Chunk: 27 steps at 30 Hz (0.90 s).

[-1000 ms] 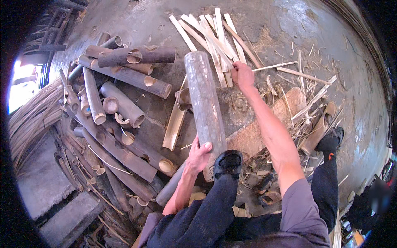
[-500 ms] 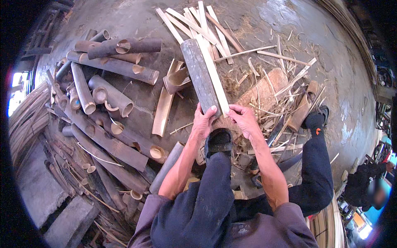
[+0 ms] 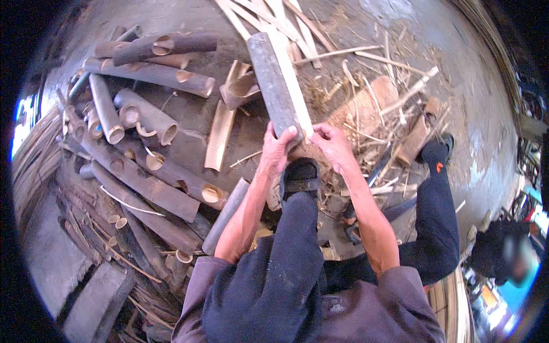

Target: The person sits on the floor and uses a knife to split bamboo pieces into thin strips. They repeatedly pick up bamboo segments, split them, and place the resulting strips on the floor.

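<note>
My left hand (image 3: 278, 150) grips the near end of a grey-brown bamboo piece (image 3: 274, 86), its thumb on top. Along the right edge of that piece lies a pale bamboo strip (image 3: 294, 86). The strip's near end is pinched between thumb and fingers of my right hand (image 3: 334, 147). Both pieces point away from me, side by side. My sandalled foot (image 3: 300, 176) is just below the hands. Beyond the far end of the bamboo piece, several pale strips (image 3: 291, 26) lie in a loose bundle on the floor.
Cut bamboo tubes (image 3: 151, 77) are heaped at the left, with a split length (image 3: 220, 137) near my left hand. A wooden block (image 3: 374, 100) lies at the right among shavings and a notched bamboo piece (image 3: 413, 143). Another person (image 3: 497, 251) is at the far right.
The whole scene, hands included, sits slightly higher in the picture. My hands keep the bamboo piece and strip side by side, with little change in grip.
</note>
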Available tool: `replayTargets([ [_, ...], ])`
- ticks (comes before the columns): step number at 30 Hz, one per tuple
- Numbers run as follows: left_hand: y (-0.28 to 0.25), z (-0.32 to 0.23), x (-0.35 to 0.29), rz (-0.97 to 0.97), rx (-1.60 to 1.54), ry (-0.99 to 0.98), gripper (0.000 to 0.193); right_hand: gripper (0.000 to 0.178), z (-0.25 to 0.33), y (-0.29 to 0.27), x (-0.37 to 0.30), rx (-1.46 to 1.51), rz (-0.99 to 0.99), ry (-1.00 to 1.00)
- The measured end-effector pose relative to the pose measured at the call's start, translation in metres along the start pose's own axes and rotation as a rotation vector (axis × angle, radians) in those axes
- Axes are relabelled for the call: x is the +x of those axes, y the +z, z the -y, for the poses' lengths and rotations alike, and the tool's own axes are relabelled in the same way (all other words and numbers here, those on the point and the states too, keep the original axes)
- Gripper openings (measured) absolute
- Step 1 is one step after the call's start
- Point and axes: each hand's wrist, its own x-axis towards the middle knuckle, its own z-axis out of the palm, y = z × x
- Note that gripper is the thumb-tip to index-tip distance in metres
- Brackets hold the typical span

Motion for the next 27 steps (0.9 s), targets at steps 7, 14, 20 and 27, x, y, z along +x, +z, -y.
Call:
replayTargets([
  [7, -0.004, -0.002, -0.019, 0.034, 0.01, 0.005, 0.085, 0.031, 0.059, -0.004, 0.063, -0.111, -0.085, -0.161],
  [14, -0.031, -0.021, -0.106, -0.035, 0.306, -0.021, 0.102, 0.033, 0.044, -0.04, 0.052, -0.2, -0.187, -0.225],
  [20, -0.082, -0.121, -0.164, -0.074, 0.983, 0.171, 0.098, 0.036, -0.073, -0.102, -0.039, -0.263, -0.295, 0.034],
  [27, -0.106, -0.162, -0.143, 0.013, 1.705, 0.184, 0.096, 0.032, -0.107, -0.13, -0.112, -0.583, -0.383, 0.013],
])
